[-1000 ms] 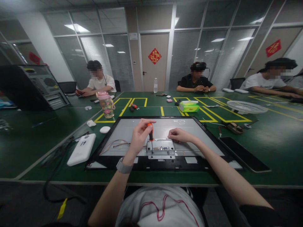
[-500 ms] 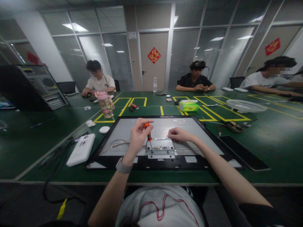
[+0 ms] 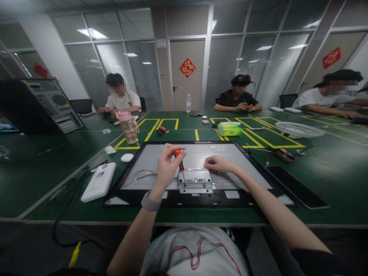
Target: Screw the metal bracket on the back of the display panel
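Observation:
My left hand (image 3: 168, 163) is closed round the orange and black handle of a screwdriver (image 3: 179, 160), which stands nearly upright. Its tip points down at the left side of a metal box (image 3: 194, 177) with ports along its near side. That box sits on the back of a flat display panel (image 3: 230, 161) with a black frame, lying on the table. My right hand (image 3: 219, 164) rests by the box's far right corner, fingers curled and pressed together; whatever they hold is hidden. Thin wires (image 3: 143, 174) run over the panel to the left of the box.
A white power bank (image 3: 98, 182) and a round white case (image 3: 127, 157) lie left of the panel, a pink-lidded bottle (image 3: 128, 128) beyond. On the right are a phone (image 3: 296, 186) and a fan cover (image 3: 299, 129). A tissue pack (image 3: 229, 129) stands ahead. Several people sit across the table.
My hands, the screwdriver and the panel look almost the same as before. Across the table at left, a person's hands have shifted slightly.

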Demonstrator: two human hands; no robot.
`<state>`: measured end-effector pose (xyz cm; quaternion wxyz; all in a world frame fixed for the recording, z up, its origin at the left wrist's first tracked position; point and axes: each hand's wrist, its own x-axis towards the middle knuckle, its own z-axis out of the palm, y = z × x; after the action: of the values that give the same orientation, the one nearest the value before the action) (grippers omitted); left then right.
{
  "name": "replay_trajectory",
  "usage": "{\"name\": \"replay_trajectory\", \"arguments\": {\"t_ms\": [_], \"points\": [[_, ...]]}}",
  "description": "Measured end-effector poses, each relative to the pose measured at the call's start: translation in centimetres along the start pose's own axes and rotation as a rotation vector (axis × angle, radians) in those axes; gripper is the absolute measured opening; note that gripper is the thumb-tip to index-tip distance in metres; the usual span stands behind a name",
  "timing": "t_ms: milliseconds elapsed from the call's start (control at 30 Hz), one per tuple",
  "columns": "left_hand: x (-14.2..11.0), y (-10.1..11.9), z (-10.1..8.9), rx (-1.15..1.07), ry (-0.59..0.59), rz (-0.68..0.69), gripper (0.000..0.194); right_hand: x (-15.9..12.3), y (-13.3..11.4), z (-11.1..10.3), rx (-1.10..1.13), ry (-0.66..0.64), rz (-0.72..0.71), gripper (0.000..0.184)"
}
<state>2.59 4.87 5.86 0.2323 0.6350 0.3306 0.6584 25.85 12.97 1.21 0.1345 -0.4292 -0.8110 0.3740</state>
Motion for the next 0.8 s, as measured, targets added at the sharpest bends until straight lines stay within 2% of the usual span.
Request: {"name": "replay_trajectory", "arguments": {"t_ms": [100,267,433,633,800], "points": [[-0.03,-0.07,0.02,0.024,-0.012,-0.008,0.016,-0.03,0.00,0.01,0.003,0.001,-0.002,0.033],[-0.18,-0.64,-0.07,-0.150,-0.069,-0.080,0.028,-0.02,0.03,0.03,0.014,0.001,0.007,0.032],[-0.09,-0.37,-0.06,-0.085,-0.037,0.007,0.014,0.10,0.20,0.04,0.015,0.004,0.008,0.031],[-0.22,-0.82,0.00,-0.231,-0.071,-0.108,0.026,0.18,0.48,0.04,0.010,0.007,-0.003,0.031],[-0.16,-0.71,0.04,-0.121,-0.021,-0.007,0.016,0.18,0.49,0.04,0.010,0.005,-0.006,0.031]]}}
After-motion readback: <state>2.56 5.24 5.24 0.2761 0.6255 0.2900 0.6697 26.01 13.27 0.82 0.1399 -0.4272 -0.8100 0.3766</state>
